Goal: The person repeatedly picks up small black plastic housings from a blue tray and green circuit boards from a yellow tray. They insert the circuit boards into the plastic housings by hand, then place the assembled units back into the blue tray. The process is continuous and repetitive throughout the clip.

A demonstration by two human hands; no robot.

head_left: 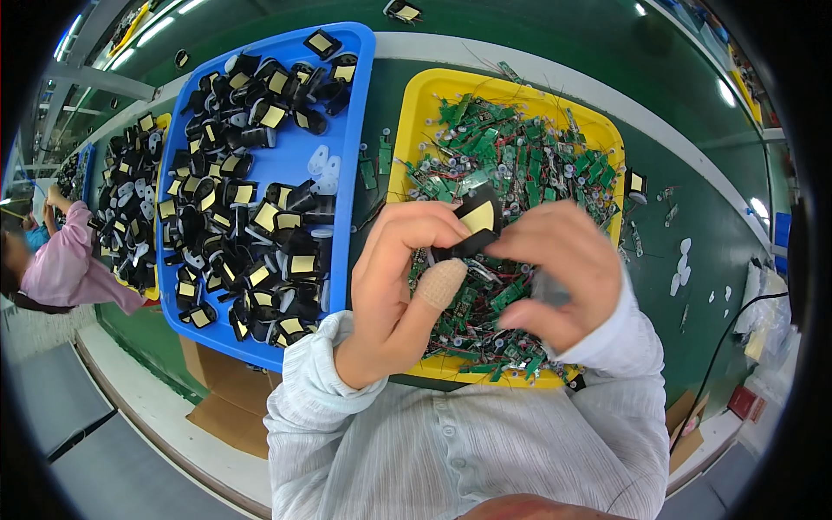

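Note:
My left hand (399, 282), with a tan bandage round its thumb, is closed on a small black plastic housing (482, 222) that has a cream-coloured pad on it. The housing is held tilted above the yellow tray (416, 95), which is heaped with green circuit boards (485, 130) and thin wires. Close to the housing's right side is my right hand (563, 269), somewhat blurred, its thumb spread away from the fingers. Its fingertips are at the housing's lower edge; whether they touch it I cannot tell.
To the left, a blue tray (362, 113) holds many similar black housings (260, 217) and a few white oval pieces (321, 169). Beyond it, a person in a pink sleeve (74, 251) sits beside another tray. White pieces (682, 264) and loose boards lie on the green table (719, 225).

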